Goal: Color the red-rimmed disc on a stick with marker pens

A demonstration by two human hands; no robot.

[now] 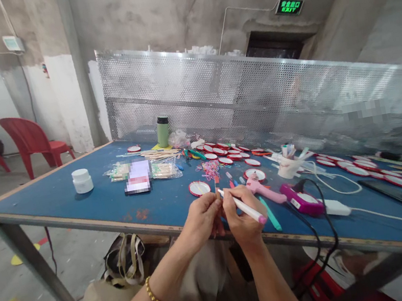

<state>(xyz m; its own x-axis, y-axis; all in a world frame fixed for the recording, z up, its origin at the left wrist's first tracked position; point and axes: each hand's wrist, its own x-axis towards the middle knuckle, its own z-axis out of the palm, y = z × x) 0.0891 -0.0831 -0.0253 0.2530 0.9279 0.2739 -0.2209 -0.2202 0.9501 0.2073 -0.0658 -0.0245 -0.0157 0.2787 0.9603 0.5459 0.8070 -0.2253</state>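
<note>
My right hand (242,211) is closed around a white marker pen (248,207) with a pink end, its tip pointing at my left fingers. My left hand (203,217) is pinched on something small and slim; a little red piece (217,181) shows just above the fingertips, and the rest is hidden. Both hands meet over the table's near edge. Just beyond them lies a round white disc (199,188) with a red rim. To the right of my right hand are a pink glue gun (264,188) and a green marker (271,215).
On the blue table (48,190) stand a white jar (82,181), a phone (137,176), a green bottle (163,132) and a cup of sticks (286,166). A purple power strip (302,200) trails cables rightward. Many red-rimmed discs lie further back, before a perforated metal screen (182,89).
</note>
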